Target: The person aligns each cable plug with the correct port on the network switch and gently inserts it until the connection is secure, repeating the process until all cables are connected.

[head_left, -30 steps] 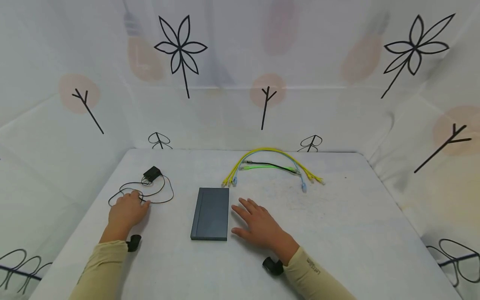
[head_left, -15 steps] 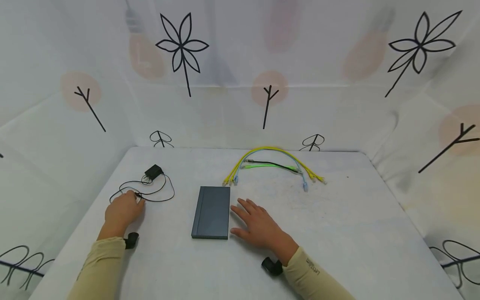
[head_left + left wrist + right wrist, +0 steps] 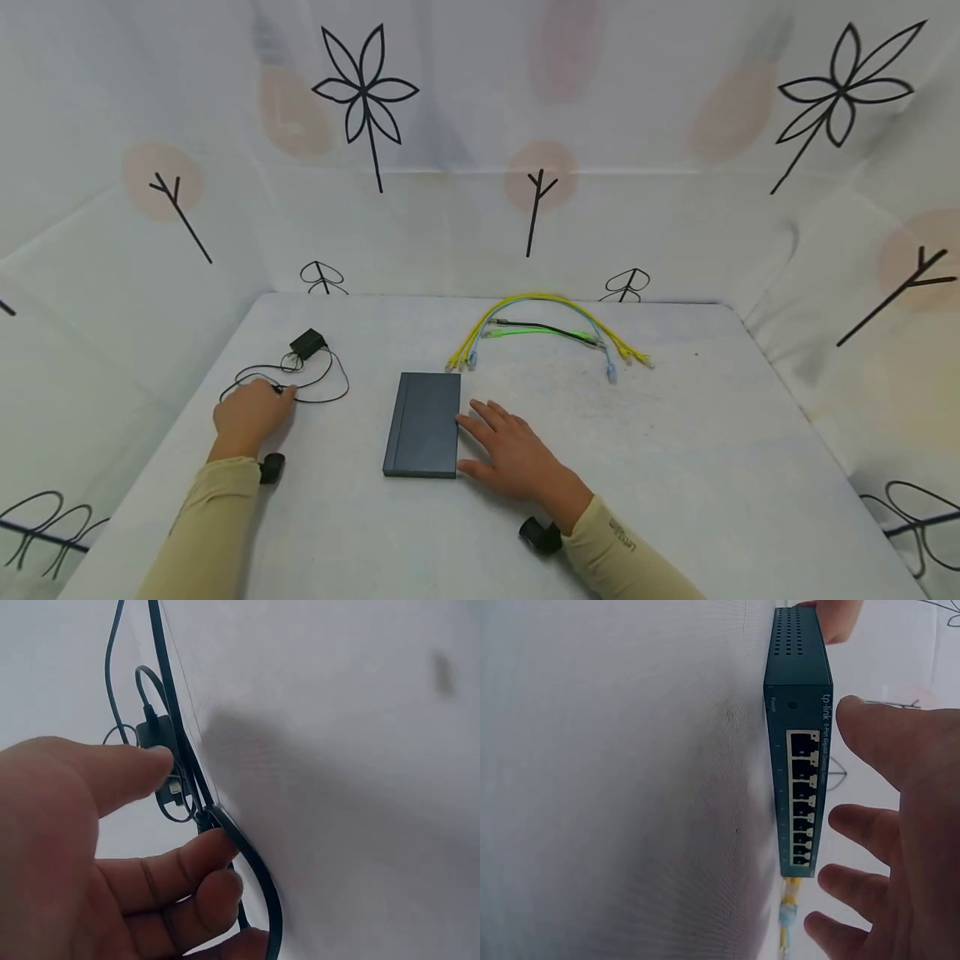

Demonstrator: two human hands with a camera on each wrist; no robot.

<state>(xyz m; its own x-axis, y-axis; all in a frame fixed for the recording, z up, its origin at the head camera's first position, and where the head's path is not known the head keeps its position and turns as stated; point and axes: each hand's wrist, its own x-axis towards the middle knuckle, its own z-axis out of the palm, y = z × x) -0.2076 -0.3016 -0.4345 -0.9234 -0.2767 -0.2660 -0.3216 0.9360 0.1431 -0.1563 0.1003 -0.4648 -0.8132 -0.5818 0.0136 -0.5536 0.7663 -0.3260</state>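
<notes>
At the left side of the table, a black power adapter [image 3: 307, 343] lies with its thin black cable [image 3: 322, 402] in loose loops. My left hand [image 3: 251, 410] is over the near loops. In the left wrist view its thumb [image 3: 127, 774] stands apart from the bent fingers, whose tips are right at the cable [image 3: 255, 862]. A dark tp-link network switch [image 3: 422, 425] lies flat at the middle. My right hand [image 3: 513, 450] is spread beside its right edge, fingertips close to it. A row of ports [image 3: 802, 799] faces that hand in the right wrist view.
Behind the switch, toward the back edge, lie several network cables: yellow ones [image 3: 534, 296], a light blue one [image 3: 611, 371], a black one [image 3: 532, 327] and a green one [image 3: 517, 333]. A patterned white cloth [image 3: 465, 225] walls in the white table [image 3: 712, 467].
My left hand drew back slightly, then moved forward and right onto the cable loops. The right hand has shifted slightly toward the switch's edge. The camera view has tilted a little.
</notes>
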